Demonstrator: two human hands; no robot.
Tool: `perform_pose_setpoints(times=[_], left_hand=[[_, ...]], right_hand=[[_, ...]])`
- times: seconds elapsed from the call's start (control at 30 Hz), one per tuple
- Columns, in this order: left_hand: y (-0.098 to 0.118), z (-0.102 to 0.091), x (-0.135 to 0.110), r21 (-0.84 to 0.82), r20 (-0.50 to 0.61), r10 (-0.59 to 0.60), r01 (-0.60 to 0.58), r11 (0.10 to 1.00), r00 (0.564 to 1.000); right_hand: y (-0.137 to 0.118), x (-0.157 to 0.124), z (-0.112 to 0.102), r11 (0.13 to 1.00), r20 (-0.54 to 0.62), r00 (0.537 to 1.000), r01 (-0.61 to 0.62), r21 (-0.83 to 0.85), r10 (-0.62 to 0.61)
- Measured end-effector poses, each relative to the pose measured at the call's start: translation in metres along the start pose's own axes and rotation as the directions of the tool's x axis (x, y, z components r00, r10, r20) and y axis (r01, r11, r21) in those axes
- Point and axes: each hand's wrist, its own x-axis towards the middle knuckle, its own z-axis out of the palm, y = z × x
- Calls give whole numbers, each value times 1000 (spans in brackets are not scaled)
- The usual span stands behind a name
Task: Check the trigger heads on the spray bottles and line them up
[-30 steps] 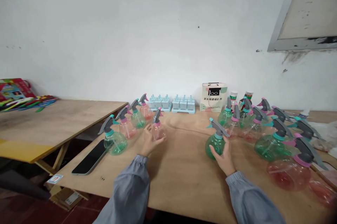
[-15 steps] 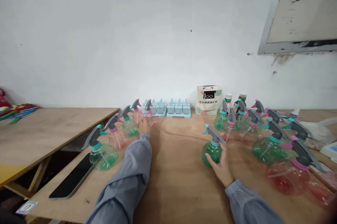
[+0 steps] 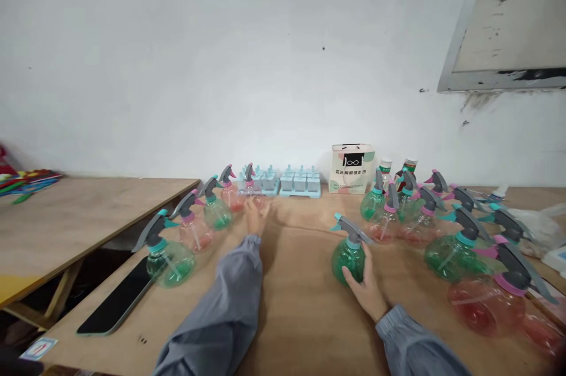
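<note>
My right hand (image 3: 367, 287) is wrapped round the right side of a round green spray bottle (image 3: 347, 257). This bottle has a grey and turquoise trigger head and stands upright, low over or on the wooden table. At the far end of the left row, my left hand (image 3: 255, 217) is at the near side of a pink spray bottle (image 3: 252, 187), its fingers apart; whether they touch it is unclear. Also in that row are another pink bottle (image 3: 230, 196), a green bottle (image 3: 217, 214), a pink bottle (image 3: 197, 233) and a clear-green bottle (image 3: 171, 264).
Several pink and green spray bottles (image 3: 455, 255) crowd the right side. Pale blue ice-pop moulds (image 3: 299, 184) and a paper bag (image 3: 351, 172) line the wall. A black phone (image 3: 117, 299) lies at left. A second table (image 3: 88, 205) stands beyond a gap.
My right hand has shifted slightly left with the green spray bottle. My left hand has moved right, from between the bottles to the near side of the far pink one.
</note>
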Motion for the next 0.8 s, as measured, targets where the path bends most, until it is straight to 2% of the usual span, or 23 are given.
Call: perform_pose_setpoints(times=[0.07, 0.1, 0.13, 0.2, 0.23, 0.33, 0.37, 0.43, 0.47, 0.5, 0.53, 0.57, 0.6, 0.67, 0.8], left_hand=[[16, 10, -32, -77, 94, 58, -51, 996, 994], [26, 15, -51, -145, 177, 116, -91, 985, 977], [37, 21, -69, -306, 281, 204, -114, 945, 938], [61, 31, -102, -525, 417, 318, -61, 849, 851], [71, 34, -116, -565, 428, 302, -8, 825, 852], [91, 40, -136, -537, 337, 127, 80, 840, 933], [94, 40, -137, -512, 304, 89, 84, 855, 949], [93, 38, -134, -491, 280, 66, 84, 867, 958], [90, 35, -132, -497, 279, 62, 89, 863, 958], [88, 33, -130, -507, 281, 59, 96, 857, 958], [85, 30, -128, -515, 281, 59, 98, 851, 958], [83, 27, -127, -517, 276, 62, 94, 851, 959], [82, 24, -126, -513, 267, 68, 82, 855, 961], [80, 20, -125, -501, 248, 90, 49, 864, 965], [77, 17, -122, -517, 221, 78, 49, 854, 972]], right_hand=[[-2, -1, 4, 999, 35, 999, -36, 38, 35], [-4, -2, 7, 998, 55, 998, -40, 49, 38], [-7, -3, 10, 998, 76, 997, -33, 54, 29], [-11, -7, 16, 999, 131, 991, 10, 46, -16], [-14, -8, 18, 999, 168, 985, 37, 35, -43], [-19, -8, 18, 990, 283, 950, 141, -4, -134], [-19, -4, 15, 984, 280, 946, 176, -17, -164], [-15, 11, 1, 974, 134, 968, 220, -59, -210], [-11, 21, -8, 971, -10, 975, 218, -97, -220], [-5, 32, -17, 969, -170, 960, 201, -145, -224], [2, 44, -26, 962, -296, 925, 180, -208, -237], [10, 55, -34, 949, -381, 888, 157, -273, -256], [18, 65, -40, 936, -429, 863, 127, -328, -268], [36, 80, -46, 919, -475, 845, 47, -392, -246], [64, 88, -43, 909, -468, 874, -80, -409, -133]])
